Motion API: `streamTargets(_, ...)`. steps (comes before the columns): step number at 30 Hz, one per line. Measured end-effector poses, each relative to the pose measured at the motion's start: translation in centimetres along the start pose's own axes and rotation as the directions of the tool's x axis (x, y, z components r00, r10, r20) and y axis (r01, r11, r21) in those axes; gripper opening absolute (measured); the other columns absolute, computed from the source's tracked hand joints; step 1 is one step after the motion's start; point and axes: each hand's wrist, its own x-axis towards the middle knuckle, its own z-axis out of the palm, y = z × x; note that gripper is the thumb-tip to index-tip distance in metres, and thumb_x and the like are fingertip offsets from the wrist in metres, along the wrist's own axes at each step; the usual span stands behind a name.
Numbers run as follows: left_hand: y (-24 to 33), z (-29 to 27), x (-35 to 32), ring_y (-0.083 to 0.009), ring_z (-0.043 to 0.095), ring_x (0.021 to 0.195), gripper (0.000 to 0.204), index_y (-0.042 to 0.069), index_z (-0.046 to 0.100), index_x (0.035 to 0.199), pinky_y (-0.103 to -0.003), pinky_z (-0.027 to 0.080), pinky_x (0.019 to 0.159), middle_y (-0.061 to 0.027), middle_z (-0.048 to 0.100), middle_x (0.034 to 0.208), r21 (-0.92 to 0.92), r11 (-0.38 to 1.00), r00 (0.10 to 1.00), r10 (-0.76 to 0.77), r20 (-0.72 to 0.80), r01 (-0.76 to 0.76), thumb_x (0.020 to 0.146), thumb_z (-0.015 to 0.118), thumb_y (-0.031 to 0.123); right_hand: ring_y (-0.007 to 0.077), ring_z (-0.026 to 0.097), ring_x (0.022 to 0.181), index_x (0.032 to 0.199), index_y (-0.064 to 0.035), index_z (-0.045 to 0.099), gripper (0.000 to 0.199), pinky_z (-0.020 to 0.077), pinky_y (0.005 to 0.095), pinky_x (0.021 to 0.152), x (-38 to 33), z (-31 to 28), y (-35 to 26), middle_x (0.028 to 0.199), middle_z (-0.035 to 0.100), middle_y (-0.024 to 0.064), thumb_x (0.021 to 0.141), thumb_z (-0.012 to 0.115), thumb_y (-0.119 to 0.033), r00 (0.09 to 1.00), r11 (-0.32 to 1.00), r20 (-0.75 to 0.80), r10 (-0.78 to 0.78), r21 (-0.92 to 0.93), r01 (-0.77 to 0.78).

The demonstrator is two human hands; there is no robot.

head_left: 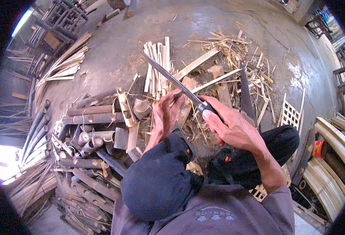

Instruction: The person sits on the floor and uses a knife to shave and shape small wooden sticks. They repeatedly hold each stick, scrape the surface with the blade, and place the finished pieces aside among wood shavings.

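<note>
My right hand (229, 123) is closed round the black handle of a long knife (168, 75). Its narrow steel blade slants up and left, past my left fingertips. My left hand (167, 112) pinches the near end of a pale bamboo strip (217, 81), which runs up and right behind the blade. The blade hides part of the strip, so I cannot tell whether the two touch. Just beyond my hands stands a short block of wood (189, 83). A bundle of split bamboo slats (158, 64) lies on the floor beyond the blade.
Shavings (255, 64) litter the floor at the far right, near a dark saw-like blade (246, 94). Cut bamboo tubes (98, 118) are piled on my left. Long strips (68, 62) lie farther left. Coiled bamboo slats (325, 188) and a woven lattice (290, 113) are on the right.
</note>
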Motion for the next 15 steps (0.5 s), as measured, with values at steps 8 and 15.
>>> streamTargets(8,0.6,-2.2,1.7,-0.0133,0.065,0.089,0.029,0.004,0.067,0.109,-0.028,0.05,0.083,-0.0139,0.071,0.097,0.024,0.999,0.975,-0.045,0.218,0.041,0.081,0.071,0.01,0.0496,0.06,0.084,0.137,-0.0105,0.032,0.048,0.048,0.0537,0.074,0.2,3.1,2.7,0.092,0.061,0.0313,0.096,0.041,-0.035,0.979,0.989,-0.169,-0.117,-0.107,0.099)
streamTargets(15,16.6,-14.2,10.9,-0.0165,0.063,0.095,0.026,0.006,0.068,0.107,-0.035,0.048,0.086,-0.0092,0.07,0.096,0.295,0.858,0.795,0.505,-0.338,-0.42,0.087,0.066,0.023,0.045,0.063,0.078,0.133,-0.0096,0.038,0.042,0.0477,0.0481,0.069,0.4,1.8,2.2,0.081,0.062,0.0262,0.097,0.046,-0.03,0.975,0.996,-0.216,-0.052,-0.077,0.036)
